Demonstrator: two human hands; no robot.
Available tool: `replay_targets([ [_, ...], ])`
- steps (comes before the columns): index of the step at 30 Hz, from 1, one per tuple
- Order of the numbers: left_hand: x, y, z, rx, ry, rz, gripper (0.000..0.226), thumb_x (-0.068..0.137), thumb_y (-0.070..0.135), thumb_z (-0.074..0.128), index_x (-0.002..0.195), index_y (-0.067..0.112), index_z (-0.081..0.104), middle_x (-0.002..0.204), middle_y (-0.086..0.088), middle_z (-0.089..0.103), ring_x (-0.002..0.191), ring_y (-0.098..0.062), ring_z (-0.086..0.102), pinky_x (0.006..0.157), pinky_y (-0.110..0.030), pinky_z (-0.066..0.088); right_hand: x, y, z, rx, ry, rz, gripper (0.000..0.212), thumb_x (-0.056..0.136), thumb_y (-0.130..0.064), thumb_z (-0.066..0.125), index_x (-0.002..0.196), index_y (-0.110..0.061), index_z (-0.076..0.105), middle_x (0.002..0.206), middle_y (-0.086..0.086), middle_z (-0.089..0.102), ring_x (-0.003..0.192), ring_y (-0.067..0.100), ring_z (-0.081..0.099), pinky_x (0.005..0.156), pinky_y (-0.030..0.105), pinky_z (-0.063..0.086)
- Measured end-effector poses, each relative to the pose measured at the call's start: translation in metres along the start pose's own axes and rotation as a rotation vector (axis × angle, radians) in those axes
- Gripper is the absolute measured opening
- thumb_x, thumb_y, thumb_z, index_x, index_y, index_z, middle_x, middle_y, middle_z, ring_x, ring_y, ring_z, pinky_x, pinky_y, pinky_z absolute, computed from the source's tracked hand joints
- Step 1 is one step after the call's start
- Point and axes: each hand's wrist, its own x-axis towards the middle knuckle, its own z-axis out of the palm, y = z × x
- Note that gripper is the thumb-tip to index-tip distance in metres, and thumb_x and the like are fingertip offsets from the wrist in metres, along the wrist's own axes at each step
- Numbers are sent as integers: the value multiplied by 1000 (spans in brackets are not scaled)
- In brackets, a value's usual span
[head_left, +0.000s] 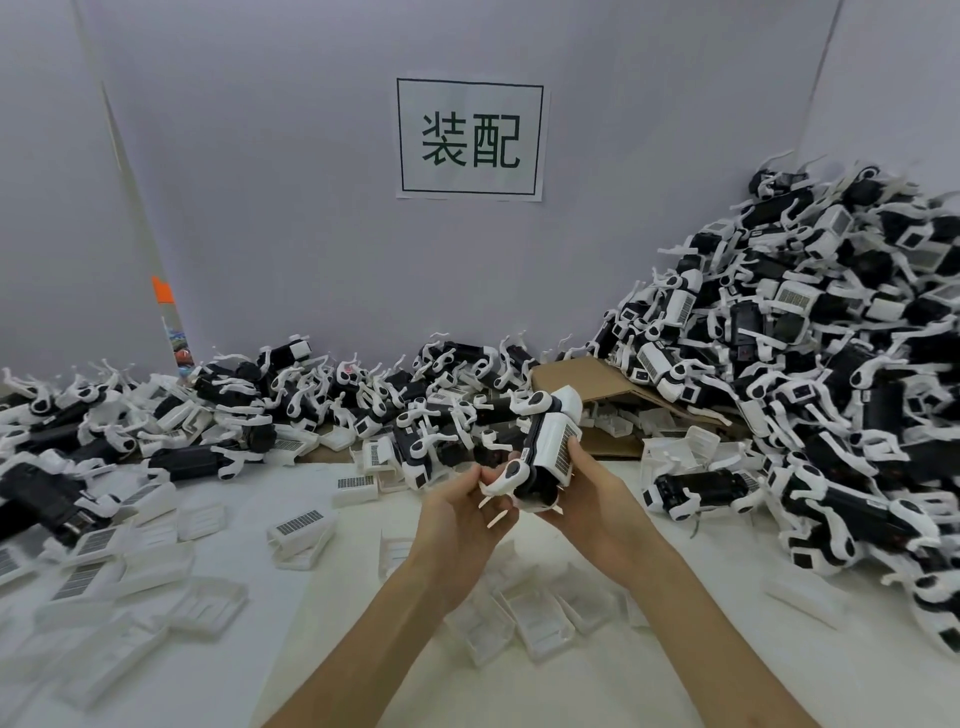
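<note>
Light: bright, soft, even.
Shadows: faint, on the matte white tabletop below the white paper sign with dark characters.
Distortion: pale grey wall seams lean either side of the sign.

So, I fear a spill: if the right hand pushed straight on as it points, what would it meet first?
Past the toy dog the right hand grips, probably the low heap of toy dogs by the wall; depth is unclear.

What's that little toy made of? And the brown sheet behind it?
The toy looks like hard plastic: smooth, moulded white and black shells with a slight shine. The brown sheet is probably cardboard: dull, flat and bent along a fold.
</note>
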Motion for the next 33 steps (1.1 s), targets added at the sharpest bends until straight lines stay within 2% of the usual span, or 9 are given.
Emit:
replay_targets([
  [6,-7,-1,6,250,-100,11,28,92,25,53,72,17,71,92,2,69,67,-14,53,72,-27,46,3,2,1,200,58,-28,53,94,-46,46,126,-5,62,103,15,71,104,31,68,103,41,44],
  [10,-8,-4,8,322,-109,8,24,87,30,57,67,18,64,114,3,74,66,-15,58,74,-30,48,4,1,-1,208,125,-86,53,88,-44,51,125,-7,61,90,9,71,82,18,69,88,35,50],
  [14,-7,-6,8,393,-45,17,20,86,34,65,82,15,63,103,2,74,74,-14,59,78,-29,47,4,2,-2,176,134,-95,46,87,-42,56,115,-6,66,88,9,71,79,18,69,83,33,51],
  [17,-9,-9,11,572,54,116,32,85,48,70,95,17,72,92,5,73,82,-9,61,82,-27,45,3,5,2,48,117,-89,42,86,-41,58,110,-9,72,97,12,73,86,19,71,78,31,53],
  [19,-10,-11,13,659,94,207,41,79,54,74,100,19,72,84,12,72,77,2,63,72,-14,45,3,7,5,-79,140,-109,45,86,-41,58,112,-8,72,105,15,73,91,22,70,73,30,55],
  [21,-9,-13,13,713,109,265,38,78,46,73,104,18,67,88,7,73,72,7,64,63,-8,45,3,7,7,-126,164,-131,52,84,-41,60,119,-3,68,107,19,70,92,25,68,71,32,57],
  [25,-7,-21,12,848,108,293,31,88,33,74,109,23,55,95,-3,74,75,-4,67,65,-15,49,1,5,5,-190,140,-135,49,86,-35,61,123,-4,66,115,23,69,99,31,67,77,36,58],
  [30,-5,-26,10,741,102,261,25,98,28,62,115,18,46,86,-5,77,73,-14,73,59,-24,52,1,11,4,-433,111,-139,25,97,-21,60,118,-12,70,111,11,74,107,29,68,91,40,54],
  [33,-3,-28,7,763,104,259,22,100,28,59,114,18,46,88,-7,77,78,-18,75,62,-28,55,1,13,5,-514,119,-173,22,99,-20,59,118,-16,70,107,5,76,102,23,71,80,29,57],
])
